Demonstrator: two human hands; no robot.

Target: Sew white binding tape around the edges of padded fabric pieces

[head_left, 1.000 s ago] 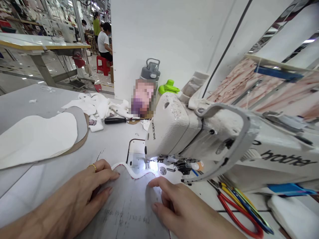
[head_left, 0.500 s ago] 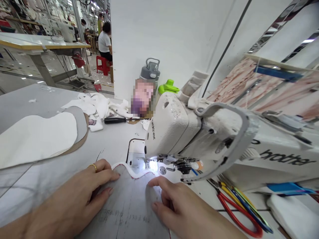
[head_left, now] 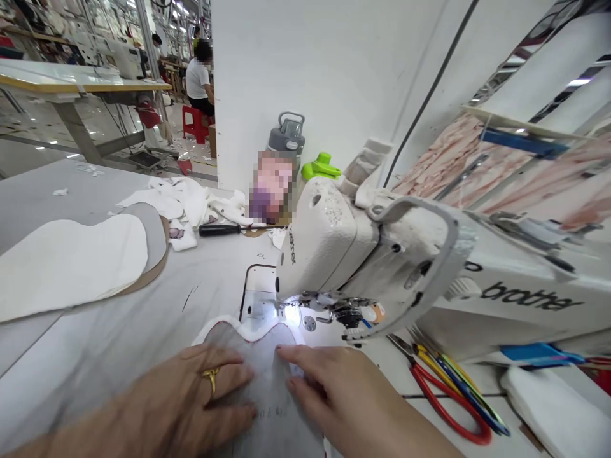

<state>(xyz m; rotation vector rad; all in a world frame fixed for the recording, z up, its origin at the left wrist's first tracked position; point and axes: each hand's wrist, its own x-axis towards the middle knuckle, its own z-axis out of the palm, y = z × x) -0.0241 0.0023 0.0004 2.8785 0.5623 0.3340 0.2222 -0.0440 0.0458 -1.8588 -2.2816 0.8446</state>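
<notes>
A grey template [head_left: 267,372] with handwriting and a wavy red-marked top edge lies over white fabric [head_left: 255,332], which shows as a rim along that edge. It sits at the needle area of a white sewing machine [head_left: 324,242], under its lamp. My left hand [head_left: 200,394], with a gold ring, rests flat on the template's left part, fingers apart. My right hand [head_left: 338,388] touches its right part, index finger stretched toward the upper edge near the presser foot and thumb apart below. Neither hand grips anything. The lower part of the template is out of frame.
Left on the table lies a white cut piece [head_left: 81,261] over grey and brown boards. Behind are white scraps [head_left: 186,200], a black-handled screwdriver [head_left: 219,229] and a grey-lidded bottle [head_left: 286,137]. Red-handled scissors [head_left: 443,407] lie right. A person [head_left: 198,79] sits in the background.
My left hand has slid right and down over the template, its fingers now flatter and covering part of the handwriting. The template's wavy edge has shifted slightly left. My right hand stays almost in place.
</notes>
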